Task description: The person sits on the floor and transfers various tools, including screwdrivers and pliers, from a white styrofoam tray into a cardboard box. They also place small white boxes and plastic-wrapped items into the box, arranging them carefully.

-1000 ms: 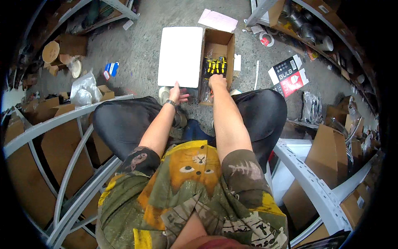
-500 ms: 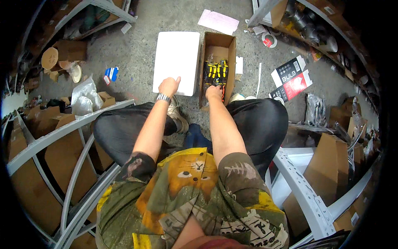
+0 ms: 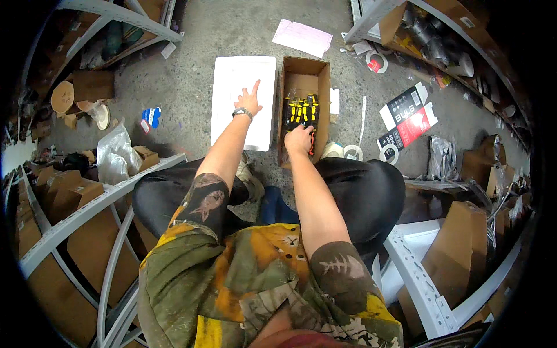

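The person sits with knees apart, both arms stretched forward over a concrete floor (image 3: 203,29). The left hand (image 3: 249,102), a watch (image 3: 243,112) at its wrist, is empty, its fingers spread above a white panel (image 3: 229,87); whether the palm presses on it cannot be told. The panel lies lengthwise away from the person, just left of a long, open cardboard box (image 3: 303,75).

The right hand (image 3: 299,139) is inside the near half of the box, its fingers curled down at a row of black-and-yellow tools (image 3: 301,110). Whether it grasps one of them is hidden by the hand itself. The tools lie side by side around the middle of the box, with their yellow parts toward the far end, and a red piece (image 3: 313,138) shows just right of the hand.

Beyond the box lies a pink sheet (image 3: 303,38). To its right are a white strip (image 3: 364,122) and a flattened black, red and white carton (image 3: 406,119). A blue card (image 3: 151,117) lies well left of the panel, near some crumpled plastic (image 3: 119,153).
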Demonstrator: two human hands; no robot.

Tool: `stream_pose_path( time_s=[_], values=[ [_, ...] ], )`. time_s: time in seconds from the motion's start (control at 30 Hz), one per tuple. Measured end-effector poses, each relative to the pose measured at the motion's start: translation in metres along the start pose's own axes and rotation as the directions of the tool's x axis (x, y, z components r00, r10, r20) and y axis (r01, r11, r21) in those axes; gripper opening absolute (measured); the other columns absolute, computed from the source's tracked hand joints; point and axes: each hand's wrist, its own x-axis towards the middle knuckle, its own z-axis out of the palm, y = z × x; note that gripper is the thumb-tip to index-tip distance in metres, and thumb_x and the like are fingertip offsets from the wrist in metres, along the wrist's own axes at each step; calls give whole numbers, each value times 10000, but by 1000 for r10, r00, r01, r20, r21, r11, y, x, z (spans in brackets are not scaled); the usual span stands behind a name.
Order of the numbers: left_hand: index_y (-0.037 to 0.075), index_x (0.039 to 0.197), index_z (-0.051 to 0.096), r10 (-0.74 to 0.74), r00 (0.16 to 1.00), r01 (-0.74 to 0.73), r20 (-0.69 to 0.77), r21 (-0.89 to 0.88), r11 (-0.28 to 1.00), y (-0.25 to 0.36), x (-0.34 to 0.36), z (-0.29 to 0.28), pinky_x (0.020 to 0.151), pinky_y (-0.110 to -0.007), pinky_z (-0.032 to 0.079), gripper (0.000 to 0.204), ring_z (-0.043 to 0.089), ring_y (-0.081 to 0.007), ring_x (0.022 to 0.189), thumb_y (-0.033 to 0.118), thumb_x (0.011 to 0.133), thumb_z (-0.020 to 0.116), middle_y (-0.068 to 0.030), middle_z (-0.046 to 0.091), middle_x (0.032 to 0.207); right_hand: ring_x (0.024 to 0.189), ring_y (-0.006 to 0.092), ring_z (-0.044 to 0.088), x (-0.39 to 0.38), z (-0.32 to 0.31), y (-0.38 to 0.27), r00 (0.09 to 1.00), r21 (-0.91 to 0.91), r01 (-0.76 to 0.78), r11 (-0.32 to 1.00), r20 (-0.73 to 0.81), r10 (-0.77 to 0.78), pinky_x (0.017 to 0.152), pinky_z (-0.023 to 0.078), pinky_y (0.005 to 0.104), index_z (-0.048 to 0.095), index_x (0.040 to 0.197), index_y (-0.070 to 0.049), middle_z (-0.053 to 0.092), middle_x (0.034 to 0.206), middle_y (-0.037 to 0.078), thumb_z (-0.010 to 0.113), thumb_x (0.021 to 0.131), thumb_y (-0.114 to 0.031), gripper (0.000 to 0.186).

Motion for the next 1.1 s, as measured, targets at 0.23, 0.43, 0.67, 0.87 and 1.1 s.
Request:
stream_pose_path(
  time_s=[0.23,0.43,0.67,0.87,1.1],
  values=[
    [298,1522,217,53,999,-54,-12,-106,993,-27,-11,45,790,-499,561,778,662,-398,953,-22,874,506,-295,554,1212,1064,387,619,3,-13,-15,975,183,117,976,-207,-78,883,550,472,553,1172,52,454,1277,227,624,868,-150,372],
    [164,1460,263,9,975,-93,-223,-373,923,-31,-39,-17,716,-489,541,715,664,-411,848,46,829,578,-261,655,946,1013,354,604,19,-31,-37,879,490,357,795,-464,-109,883,501,443,646,1066,-60,554,1121,157,601,850,-93,223],
    [-8,1342,416,-32,999,12,-15,-706,709,-47,-70,-128,607,-344,521,531,666,-219,723,161,860,562,-138,670,852,1012,244,620,38,-60,-109,850,803,486,345,-343,-400,853,498,361,682,1043,-36,620,1097,150,603,879,-153,216],
    [17,1342,473,207,974,-211,-93,-708,674,-31,-96,-159,742,-328,510,471,610,-189,855,253,938,530,-84,619,980,1031,303,631,-35,-123,-150,592,851,-68,520,454,-666,816,548,438,568,1255,-27,637,1104,181,578,955,-337,431],
    [72,1201,619,224,877,-390,-425,-357,849,-43,4,-102,1005,-491,448,416,559,-440,1119,356,897,603,-258,508,1300,800,314,706,61,-147,-124,947,818,318,479,-252,-199,763,523,418,676,964,53,713,800,179,626,888,-264,330]
  ],
)
